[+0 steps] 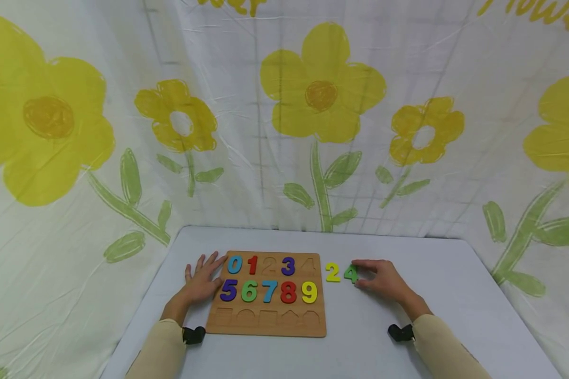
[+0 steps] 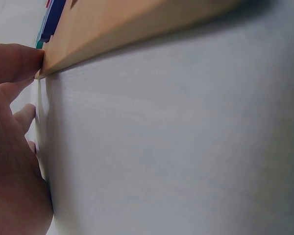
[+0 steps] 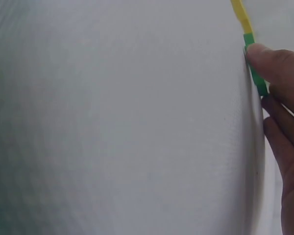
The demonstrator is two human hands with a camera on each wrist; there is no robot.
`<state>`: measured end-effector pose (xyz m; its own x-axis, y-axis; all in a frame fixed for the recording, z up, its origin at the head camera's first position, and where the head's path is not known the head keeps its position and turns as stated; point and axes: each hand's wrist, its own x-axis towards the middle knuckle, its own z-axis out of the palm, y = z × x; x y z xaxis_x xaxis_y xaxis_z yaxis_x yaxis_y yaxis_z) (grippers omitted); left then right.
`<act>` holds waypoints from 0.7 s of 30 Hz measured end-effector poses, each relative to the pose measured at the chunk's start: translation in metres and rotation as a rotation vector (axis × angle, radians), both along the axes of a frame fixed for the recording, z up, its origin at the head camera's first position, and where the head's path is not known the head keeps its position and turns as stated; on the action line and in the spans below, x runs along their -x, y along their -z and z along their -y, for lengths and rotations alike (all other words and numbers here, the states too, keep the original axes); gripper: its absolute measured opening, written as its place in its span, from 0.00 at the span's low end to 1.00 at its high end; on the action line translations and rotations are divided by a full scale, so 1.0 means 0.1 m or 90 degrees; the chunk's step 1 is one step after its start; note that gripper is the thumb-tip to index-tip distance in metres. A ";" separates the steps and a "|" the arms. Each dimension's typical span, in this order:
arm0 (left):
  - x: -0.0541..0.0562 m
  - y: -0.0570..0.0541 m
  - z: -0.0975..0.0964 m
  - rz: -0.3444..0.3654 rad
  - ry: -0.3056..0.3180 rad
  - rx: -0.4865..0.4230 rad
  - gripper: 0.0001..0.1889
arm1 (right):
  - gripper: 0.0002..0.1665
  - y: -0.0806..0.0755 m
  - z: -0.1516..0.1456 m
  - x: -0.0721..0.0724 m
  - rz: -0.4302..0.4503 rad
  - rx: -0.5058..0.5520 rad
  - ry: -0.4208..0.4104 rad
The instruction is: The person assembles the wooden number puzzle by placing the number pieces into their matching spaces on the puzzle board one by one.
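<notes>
A wooden number puzzle board (image 1: 265,329) lies on the table. Blue 0, red 1, purple 3 and 5, green 6, blue 7, red 8 and yellow 9 sit in it; the recesses for 2 and 4 show bare wood. With fingers spread, my left hand (image 1: 200,284) touches the board's left edge; its thumb (image 2: 19,61) rests there in the left wrist view. Right of the board, my right hand (image 1: 384,281) pinches a green number 4 (image 1: 351,273) between thumb and fingers, at the tabletop. Between the board and the 4 lies a yellow number 2 (image 1: 332,272).
The white table (image 1: 360,347) reaches back to a curtain (image 1: 237,184) printed with yellow flowers. Along the board's front run several outlined recesses (image 1: 267,317). A black wrist device (image 1: 193,335) is on the left wrist, another (image 1: 400,332) on the right.
</notes>
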<state>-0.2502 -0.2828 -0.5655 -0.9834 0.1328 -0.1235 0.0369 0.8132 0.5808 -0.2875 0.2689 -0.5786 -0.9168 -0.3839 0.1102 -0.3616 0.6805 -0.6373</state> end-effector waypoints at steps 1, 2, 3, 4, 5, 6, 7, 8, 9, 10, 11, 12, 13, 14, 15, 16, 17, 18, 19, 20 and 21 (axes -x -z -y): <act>0.00 -0.01 0.00 -0.002 0.000 -0.002 0.37 | 0.35 0.00 0.00 0.00 -0.002 -0.002 -0.001; 0.00 -0.01 0.00 -0.003 0.000 -0.001 0.36 | 0.35 0.00 0.00 0.00 -0.004 -0.003 -0.003; -0.01 -0.02 0.00 -0.006 0.000 -0.001 0.36 | 0.35 0.00 0.00 0.01 -0.005 -0.002 -0.004; -0.01 -0.02 0.00 -0.008 0.000 -0.002 0.36 | 0.35 0.00 0.01 0.01 -0.007 -0.002 -0.005; -0.01 -0.02 0.00 -0.009 0.000 -0.002 0.36 | 0.35 0.00 0.01 0.01 -0.008 -0.003 -0.007; -0.01 -0.03 0.00 -0.009 -0.001 -0.002 0.36 | 0.35 0.00 0.01 0.01 -0.010 -0.004 -0.007; -0.01 -0.03 -0.01 -0.010 -0.001 0.000 0.36 | 0.35 0.00 0.01 0.01 -0.010 -0.004 -0.008; -0.01 -0.02 -0.01 -0.010 -0.002 0.001 0.36 | 0.35 0.00 0.01 0.01 -0.010 -0.005 -0.008; -0.01 -0.02 -0.01 -0.010 -0.002 0.001 0.36 | 0.34 0.00 0.01 0.01 -0.011 -0.006 -0.007; -0.01 -0.02 -0.01 -0.008 -0.003 0.001 0.36 | 0.34 0.00 0.01 0.01 -0.012 -0.006 -0.006; -0.01 -0.02 -0.01 -0.005 -0.003 0.002 0.36 | 0.34 0.00 0.01 0.01 -0.012 -0.008 -0.005; -0.01 -0.02 -0.01 -0.004 -0.003 0.001 0.36 | 0.33 0.00 0.02 0.00 -0.012 -0.008 -0.005; -0.01 -0.02 -0.01 -0.004 -0.003 0.001 0.36 | 0.33 -0.01 0.02 0.00 -0.015 -0.010 -0.006; -0.01 -0.02 -0.01 -0.003 -0.003 0.000 0.36 | 0.33 -0.01 0.02 0.01 -0.014 -0.010 -0.005; -0.01 -0.02 -0.01 -0.002 -0.003 -0.001 0.37 | 0.33 -0.01 0.02 0.01 -0.015 -0.011 -0.004; -0.01 -0.02 -0.01 -0.002 -0.003 -0.003 0.36 | 0.32 -0.02 0.03 0.00 -0.016 -0.013 -0.002; -0.01 -0.01 -0.01 -0.004 -0.002 -0.002 0.37 | 0.32 -0.03 0.03 0.00 -0.017 -0.014 -0.001; 0.00 -0.01 -0.01 -0.005 -0.002 -0.003 0.37 | 0.32 -0.04 0.03 0.00 -0.020 -0.014 -0.003; 0.00 -0.01 -0.01 -0.007 -0.003 -0.002 0.37 | 0.31 -0.05 0.03 0.00 -0.021 -0.013 -0.004; 0.00 0.00 -0.01 -0.008 -0.002 -0.002 0.37 | 0.31 -0.07 0.03 -0.01 -0.019 -0.010 -0.001; 0.00 0.00 -0.01 -0.011 -0.002 -0.002 0.37 | 0.31 -0.09 0.02 -0.01 -0.022 -0.007 -0.002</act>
